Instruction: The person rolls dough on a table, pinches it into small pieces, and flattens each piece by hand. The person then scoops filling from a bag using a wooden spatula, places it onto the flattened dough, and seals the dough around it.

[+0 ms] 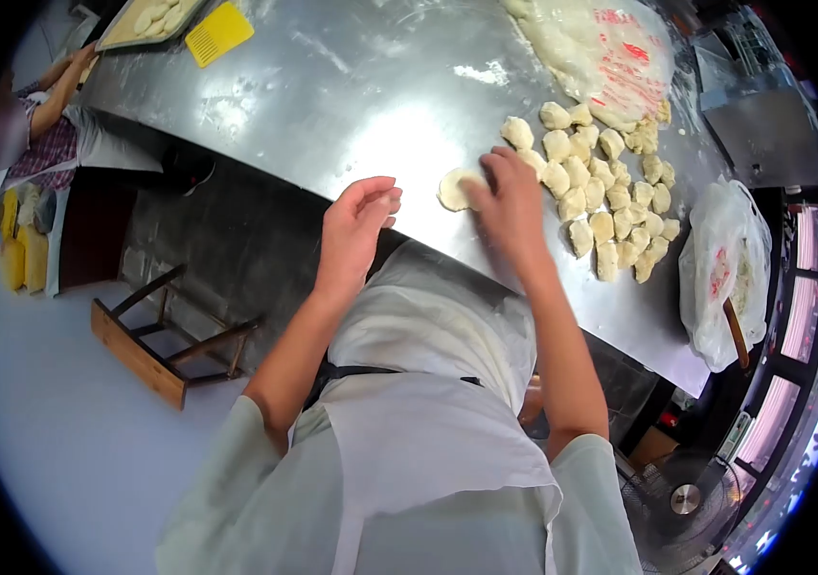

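A flattened round of dough [452, 190] lies on the steel table near its front edge. My right hand [510, 206] is at the round's right side, its thumb over or against the edge; motion blurs it, but thumb and fingers look apart. To the left of the round, my left hand [359, 225] hovers at the table edge with loosely bent fingers and nothing visible in it. Just beyond my right hand, many small dough pieces [577, 172] are spread in a cluster. Behind them is a large dough mass under a clear plastic sheet [610, 48] with red print.
A yellow scraper [219, 34] and a tray [122, 36] of shaped dough lie at the far left of the steel table [284, 105]. Another person's arm [56, 96] reaches there. A plastic bag [723, 273] with a wooden handle stands right. A wooden stool [174, 335] is at lower left.
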Demonstrator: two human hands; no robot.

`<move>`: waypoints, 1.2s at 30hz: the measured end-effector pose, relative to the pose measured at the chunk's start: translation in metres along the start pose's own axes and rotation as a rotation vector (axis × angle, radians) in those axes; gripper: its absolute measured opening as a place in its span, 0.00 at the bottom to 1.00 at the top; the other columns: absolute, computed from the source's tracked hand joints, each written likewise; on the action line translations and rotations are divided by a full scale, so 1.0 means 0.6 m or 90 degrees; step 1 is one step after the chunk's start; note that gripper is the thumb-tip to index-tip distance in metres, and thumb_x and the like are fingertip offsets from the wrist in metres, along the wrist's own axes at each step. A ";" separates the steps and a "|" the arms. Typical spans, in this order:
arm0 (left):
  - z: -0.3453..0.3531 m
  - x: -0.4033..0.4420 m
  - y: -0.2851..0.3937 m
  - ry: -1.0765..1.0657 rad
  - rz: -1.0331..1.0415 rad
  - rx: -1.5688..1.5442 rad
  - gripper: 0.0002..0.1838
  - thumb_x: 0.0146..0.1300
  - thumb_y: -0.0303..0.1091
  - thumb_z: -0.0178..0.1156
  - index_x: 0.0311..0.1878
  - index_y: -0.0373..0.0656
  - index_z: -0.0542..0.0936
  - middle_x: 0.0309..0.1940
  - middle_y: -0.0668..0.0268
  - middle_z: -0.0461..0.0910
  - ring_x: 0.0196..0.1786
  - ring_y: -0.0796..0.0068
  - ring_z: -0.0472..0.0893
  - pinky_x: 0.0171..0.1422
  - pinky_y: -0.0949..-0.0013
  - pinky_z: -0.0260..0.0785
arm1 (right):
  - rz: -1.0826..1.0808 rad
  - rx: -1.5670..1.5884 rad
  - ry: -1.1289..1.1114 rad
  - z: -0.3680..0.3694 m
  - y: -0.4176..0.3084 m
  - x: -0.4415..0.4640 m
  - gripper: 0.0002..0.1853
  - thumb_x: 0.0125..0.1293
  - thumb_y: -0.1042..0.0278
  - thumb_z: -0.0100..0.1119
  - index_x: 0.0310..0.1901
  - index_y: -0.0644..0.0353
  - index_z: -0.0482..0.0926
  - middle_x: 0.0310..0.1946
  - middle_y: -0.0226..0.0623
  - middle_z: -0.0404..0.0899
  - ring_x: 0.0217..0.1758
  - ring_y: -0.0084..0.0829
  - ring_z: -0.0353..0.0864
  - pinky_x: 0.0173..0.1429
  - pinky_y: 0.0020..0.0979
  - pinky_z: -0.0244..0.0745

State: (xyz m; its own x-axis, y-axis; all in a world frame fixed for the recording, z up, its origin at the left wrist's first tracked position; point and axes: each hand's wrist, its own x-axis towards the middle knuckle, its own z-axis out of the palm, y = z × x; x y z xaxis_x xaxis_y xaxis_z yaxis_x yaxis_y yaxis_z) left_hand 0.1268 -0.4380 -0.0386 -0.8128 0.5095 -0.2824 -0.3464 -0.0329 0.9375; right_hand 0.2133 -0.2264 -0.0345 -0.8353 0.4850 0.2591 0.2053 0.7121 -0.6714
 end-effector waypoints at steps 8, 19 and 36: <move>0.030 0.012 -0.002 -0.078 -0.001 0.046 0.29 0.82 0.38 0.58 0.78 0.32 0.68 0.67 0.55 0.81 0.67 0.67 0.81 0.70 0.65 0.74 | 0.143 0.321 -0.082 0.017 -0.036 -0.042 0.12 0.68 0.78 0.69 0.47 0.62 0.75 0.43 0.43 0.84 0.48 0.41 0.85 0.54 0.34 0.79; 0.103 0.025 0.002 -0.177 -0.190 -0.419 0.24 0.83 0.35 0.53 0.74 0.31 0.68 0.69 0.53 0.76 0.71 0.60 0.79 0.80 0.56 0.73 | 0.044 0.200 0.031 -0.045 -0.042 -0.037 0.26 0.68 0.77 0.68 0.68 0.60 0.78 0.60 0.44 0.83 0.60 0.43 0.84 0.64 0.37 0.79; 0.106 0.040 -0.030 -0.030 -0.161 -0.390 0.17 0.82 0.31 0.57 0.66 0.31 0.76 0.56 0.56 0.83 0.57 0.65 0.85 0.63 0.60 0.82 | 0.073 0.276 0.016 -0.012 -0.044 -0.060 0.27 0.65 0.72 0.73 0.66 0.63 0.80 0.63 0.47 0.82 0.66 0.49 0.81 0.71 0.44 0.75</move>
State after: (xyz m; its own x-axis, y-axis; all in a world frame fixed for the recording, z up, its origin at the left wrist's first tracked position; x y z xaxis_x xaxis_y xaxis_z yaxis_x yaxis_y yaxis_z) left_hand 0.1431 -0.3705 -0.0492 -0.6547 0.6025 -0.4564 -0.7389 -0.3828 0.5546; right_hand 0.2419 -0.2589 -0.0210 -0.8055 0.5646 0.1799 0.0579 0.3770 -0.9244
